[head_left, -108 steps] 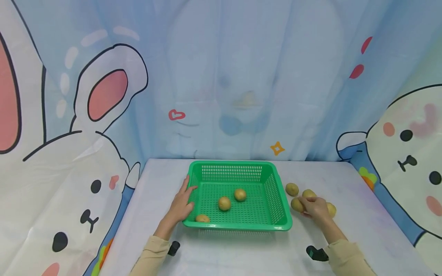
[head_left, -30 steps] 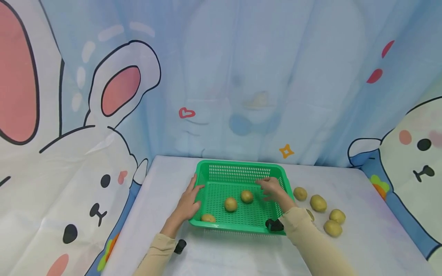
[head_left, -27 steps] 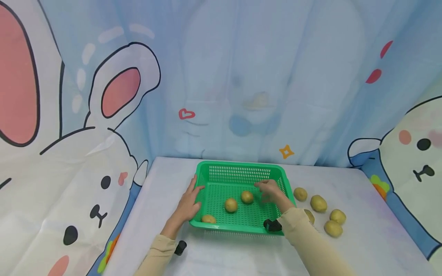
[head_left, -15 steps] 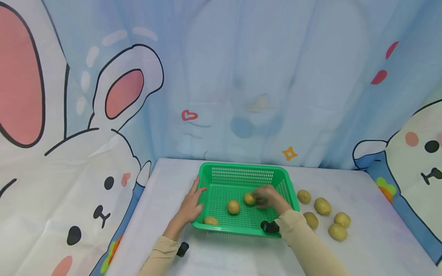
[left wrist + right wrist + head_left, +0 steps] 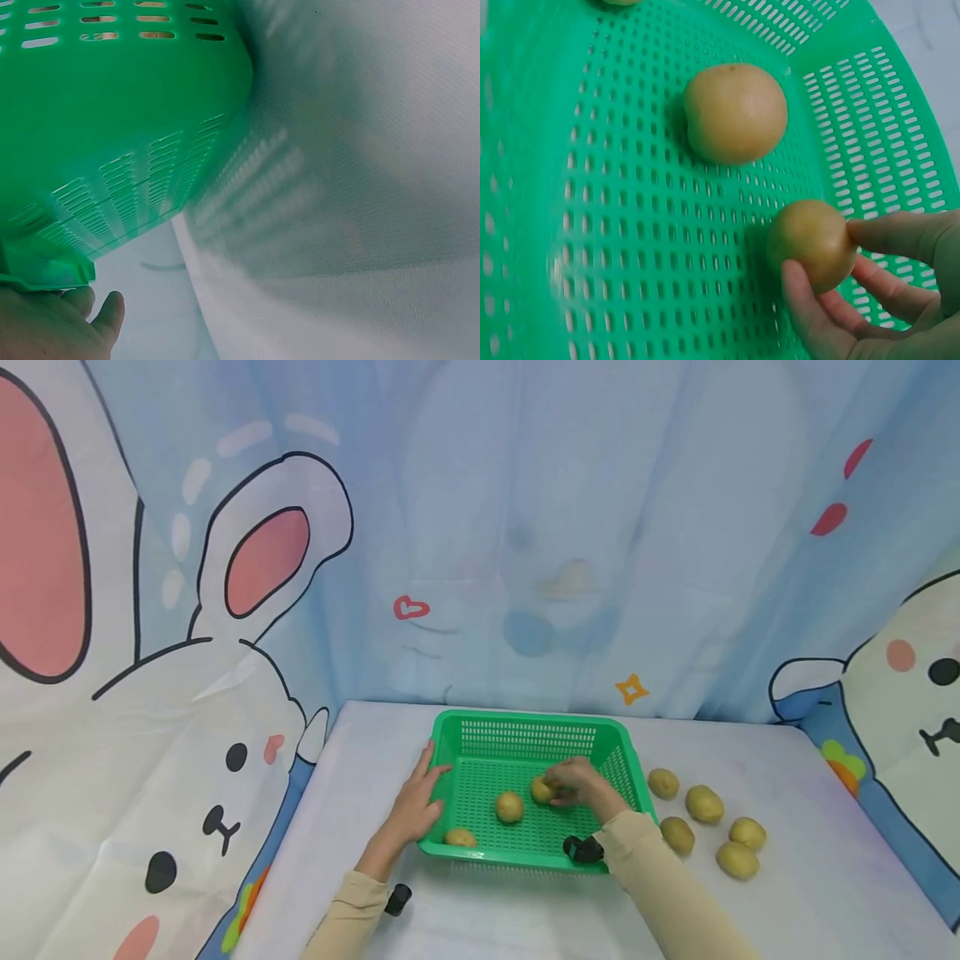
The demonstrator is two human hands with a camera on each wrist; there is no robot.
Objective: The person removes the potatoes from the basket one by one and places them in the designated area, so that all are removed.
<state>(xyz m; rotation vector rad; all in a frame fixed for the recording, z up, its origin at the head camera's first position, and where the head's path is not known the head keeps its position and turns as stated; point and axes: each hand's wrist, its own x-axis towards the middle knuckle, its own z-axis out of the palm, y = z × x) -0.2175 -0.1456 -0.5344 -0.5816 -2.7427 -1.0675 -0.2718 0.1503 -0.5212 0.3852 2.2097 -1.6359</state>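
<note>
My right hand (image 5: 581, 781) reaches into a green plastic basket (image 5: 536, 858) and pinches a round yellow potato (image 5: 810, 244) between thumb and fingers, low over the slotted floor. In the right wrist view a second potato (image 5: 739, 112) sits beside it. A third potato (image 5: 460, 837) lies at the basket's near left corner, partly hidden by the front rim. At the basket's left side my left hand (image 5: 411, 806) rests on the rim with its fingers extended; the left wrist view catches part of that hand (image 5: 56, 326) just under the rim.
Several loose potatoes (image 5: 705, 804) lie on the white-covered table (image 5: 795, 793) to the right of the basket. Behind the table hangs a blue printed curtain (image 5: 465, 527). A black strap end (image 5: 399, 899) hangs by the left wrist.
My right hand moved from the potatoes on the table at right into the basket, then down and left onto the potato there. My left hand has stayed on the rim.
</note>
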